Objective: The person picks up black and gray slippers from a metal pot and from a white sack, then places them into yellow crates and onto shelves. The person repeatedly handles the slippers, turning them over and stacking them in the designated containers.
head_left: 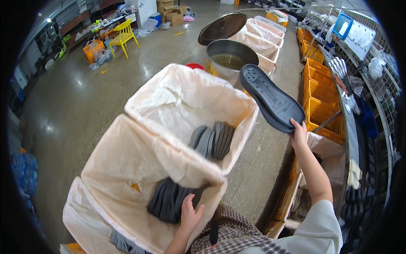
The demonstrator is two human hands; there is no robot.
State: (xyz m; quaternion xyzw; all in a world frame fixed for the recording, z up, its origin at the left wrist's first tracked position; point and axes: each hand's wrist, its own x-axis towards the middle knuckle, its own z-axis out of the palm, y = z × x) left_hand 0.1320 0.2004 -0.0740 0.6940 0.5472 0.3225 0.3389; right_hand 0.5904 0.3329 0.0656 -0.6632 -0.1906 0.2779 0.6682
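Shoe factory floor, sole-handling station. Evidence: lined bins (177,110) at centre holding stacked dark soles (213,142); more lined bins (264,36) in a row at 12 o'clock; stacked orange crates (319,91) along a conveyor line (349,127) at 2–3 o'clock; large metal drum (230,57) with raised lid; polished concrete floor (84,106); yellow chair (124,36) and cardboard boxes (171,12) at 11 o'clock.

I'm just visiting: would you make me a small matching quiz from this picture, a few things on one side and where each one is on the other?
Things:
1. black shoe sole
2. stack of dark soles
3. yellow chair
4. metal pot

Places:
A. under the left hand, in the near lined bin
B. beyond the far lined bin
C. far left on the floor
D. held up by the right hand

Pairs: 1-D, 2-A, 3-C, 4-B
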